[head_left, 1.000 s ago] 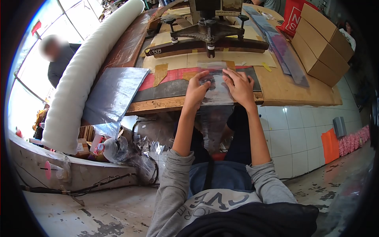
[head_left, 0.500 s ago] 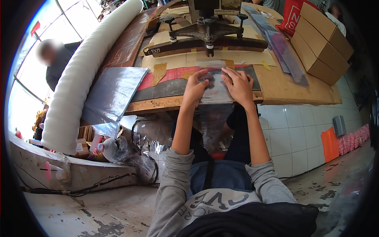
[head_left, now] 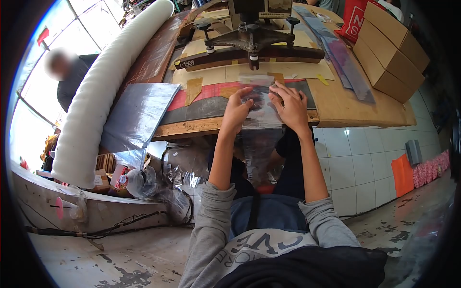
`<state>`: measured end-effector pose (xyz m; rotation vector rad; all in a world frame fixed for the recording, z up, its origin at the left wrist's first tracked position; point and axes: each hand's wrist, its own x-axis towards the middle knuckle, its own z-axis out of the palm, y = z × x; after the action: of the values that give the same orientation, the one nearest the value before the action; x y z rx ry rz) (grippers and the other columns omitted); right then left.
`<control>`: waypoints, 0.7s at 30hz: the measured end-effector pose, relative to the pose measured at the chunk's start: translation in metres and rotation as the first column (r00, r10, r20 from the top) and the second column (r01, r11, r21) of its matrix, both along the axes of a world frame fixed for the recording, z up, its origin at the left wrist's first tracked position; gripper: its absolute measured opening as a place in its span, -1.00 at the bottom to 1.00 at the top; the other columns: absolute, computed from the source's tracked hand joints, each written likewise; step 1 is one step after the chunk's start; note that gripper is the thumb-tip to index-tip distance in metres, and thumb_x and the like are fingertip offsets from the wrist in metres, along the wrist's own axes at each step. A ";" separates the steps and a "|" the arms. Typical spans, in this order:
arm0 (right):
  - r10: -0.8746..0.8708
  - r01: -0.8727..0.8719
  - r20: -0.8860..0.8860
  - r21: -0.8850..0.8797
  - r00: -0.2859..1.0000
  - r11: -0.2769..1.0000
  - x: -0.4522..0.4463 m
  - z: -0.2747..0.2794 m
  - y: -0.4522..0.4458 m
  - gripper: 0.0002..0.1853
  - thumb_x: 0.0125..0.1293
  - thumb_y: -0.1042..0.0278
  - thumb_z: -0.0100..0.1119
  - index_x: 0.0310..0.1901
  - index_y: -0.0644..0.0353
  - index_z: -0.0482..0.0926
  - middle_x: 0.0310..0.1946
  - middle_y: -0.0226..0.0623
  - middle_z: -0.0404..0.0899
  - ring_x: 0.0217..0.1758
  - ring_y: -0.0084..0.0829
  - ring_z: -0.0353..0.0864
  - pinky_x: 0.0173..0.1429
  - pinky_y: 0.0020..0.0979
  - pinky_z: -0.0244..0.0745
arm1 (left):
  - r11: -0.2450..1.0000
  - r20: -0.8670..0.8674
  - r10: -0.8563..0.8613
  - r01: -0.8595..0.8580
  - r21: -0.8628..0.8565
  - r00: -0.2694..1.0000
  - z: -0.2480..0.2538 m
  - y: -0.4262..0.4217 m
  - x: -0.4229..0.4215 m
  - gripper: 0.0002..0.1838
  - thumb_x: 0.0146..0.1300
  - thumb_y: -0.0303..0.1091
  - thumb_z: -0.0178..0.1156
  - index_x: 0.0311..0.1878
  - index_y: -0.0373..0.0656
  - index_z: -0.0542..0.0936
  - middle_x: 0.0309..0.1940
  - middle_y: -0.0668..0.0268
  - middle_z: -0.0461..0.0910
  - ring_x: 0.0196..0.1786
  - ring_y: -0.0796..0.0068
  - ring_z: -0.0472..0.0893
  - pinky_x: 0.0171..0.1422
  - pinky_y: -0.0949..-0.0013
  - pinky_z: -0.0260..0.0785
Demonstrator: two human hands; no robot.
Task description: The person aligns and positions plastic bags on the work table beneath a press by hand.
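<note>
A clear plastic sheet (head_left: pixel 261 117) lies over the front edge of the worktable, and its near end hangs down between my legs. My left hand (head_left: pixel 236 110) grips its left side, with thumb and fingers curled in. On the sheet's right side, my right hand (head_left: pixel 291 108) has its fingers bent and thumb tucked inward. The fingertips partly hide where they meet the film. Just beyond both hands, the dark bar (head_left: pixel 293 54) of a press machine (head_left: pixel 253 39) stands above the table. Under the sheet are a black and red mat (head_left: pixel 201 105) and brown tape (head_left: pixel 193 90).
A long white foam roll (head_left: pixel 98 103) runs along the left, beside a stack of clear sheets (head_left: pixel 139 113). Cardboard boxes (head_left: pixel 389 57) and a red bag (head_left: pixel 354 20) stand on the right. Behind the roll is another person (head_left: pixel 72 84).
Both hands stay at nearly the same place on the clear plastic sheet. The sheet has shifted slightly between them, and the fingers of my right hand have moved a little.
</note>
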<state>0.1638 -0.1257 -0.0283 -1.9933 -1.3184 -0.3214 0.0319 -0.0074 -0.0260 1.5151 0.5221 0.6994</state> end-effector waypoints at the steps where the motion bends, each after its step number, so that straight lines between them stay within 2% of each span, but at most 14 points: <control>1: -0.002 0.002 0.000 -0.003 1.000 1.000 0.000 0.001 0.000 -0.57 0.33 -0.10 0.01 0.05 -0.01 0.58 0.15 -0.37 0.51 0.20 -0.35 0.40 0.36 0.06 -0.04 | 1.000 0.007 0.000 0.000 -0.026 1.000 0.004 -0.002 -0.001 -0.54 0.22 -0.68 0.00 0.23 -0.40 0.37 -0.16 0.22 0.56 -0.26 0.68 0.53 -0.35 0.66 0.33; 3: -0.008 0.008 0.000 -0.011 1.000 1.000 -0.001 0.003 0.001 -0.56 0.34 -0.12 0.00 0.05 -0.01 0.58 0.15 -0.37 0.51 0.20 -0.35 0.40 0.36 0.08 -0.04 | 0.997 0.021 -0.001 0.002 -0.078 1.000 0.012 -0.006 -0.001 -0.55 0.22 -0.68 0.00 0.22 -0.40 0.37 -0.17 0.22 0.56 -0.27 0.66 0.54 -0.34 0.64 0.35; 6: -0.024 0.024 -0.001 -0.021 1.000 0.999 -0.003 0.006 0.002 -0.55 0.34 -0.13 -0.02 0.06 -0.01 0.58 0.14 -0.38 0.52 0.19 -0.35 0.40 0.35 0.10 -0.05 | 0.993 0.004 -0.047 0.047 -0.112 0.999 0.019 -0.005 -0.002 -0.50 0.19 -0.70 -0.02 0.25 -0.48 0.28 -0.01 -0.02 0.55 -0.07 0.35 0.61 -0.03 0.39 0.52; 9: -0.019 0.019 -0.009 -0.024 1.000 1.000 -0.002 0.005 0.003 -0.55 0.35 -0.13 -0.03 0.06 -0.02 0.58 0.13 -0.39 0.52 0.19 -0.36 0.40 0.34 0.12 -0.05 | 0.992 0.010 -0.043 0.044 -0.119 0.999 0.020 -0.007 -0.003 -0.49 0.20 -0.70 -0.03 0.26 -0.48 0.26 -0.02 -0.04 0.55 -0.06 0.32 0.61 -0.04 0.37 0.54; 15: -0.022 0.022 0.000 -0.027 1.000 0.999 -0.001 0.004 0.003 -0.55 0.35 -0.12 -0.03 0.07 -0.03 0.58 0.13 -0.40 0.53 0.19 -0.37 0.40 0.35 0.11 -0.05 | 0.993 0.006 -0.026 0.027 -0.113 1.000 0.022 -0.009 -0.003 -0.51 0.20 -0.70 -0.03 0.24 -0.48 0.29 -0.01 -0.03 0.55 -0.04 0.33 0.61 -0.03 0.37 0.53; 18: -0.027 0.027 0.001 -0.031 1.000 0.999 -0.002 0.005 0.003 -0.56 0.35 -0.11 -0.02 0.07 -0.03 0.58 0.13 -0.41 0.53 0.19 -0.38 0.40 0.35 0.10 -0.04 | 0.997 0.023 0.002 0.000 -0.081 1.000 0.010 -0.003 0.001 -0.55 0.23 -0.68 -0.01 0.22 -0.42 0.37 -0.12 0.17 0.56 -0.19 0.55 0.58 -0.12 0.51 0.47; 21: -0.027 0.027 0.006 -0.029 1.000 0.999 -0.002 0.004 0.003 -0.57 0.35 -0.10 -0.01 0.06 -0.03 0.58 0.13 -0.41 0.53 0.19 -0.38 0.40 0.35 0.10 -0.04 | 0.996 0.034 -0.002 0.005 -0.094 0.999 0.013 -0.006 0.000 -0.55 0.23 -0.68 -0.01 0.22 -0.42 0.36 -0.09 0.15 0.56 -0.16 0.52 0.58 -0.09 0.50 0.48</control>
<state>0.1622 -0.1228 -0.0239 -2.0377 -1.3077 -0.3223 0.0320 -0.0131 -0.0126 1.4136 0.5198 0.6880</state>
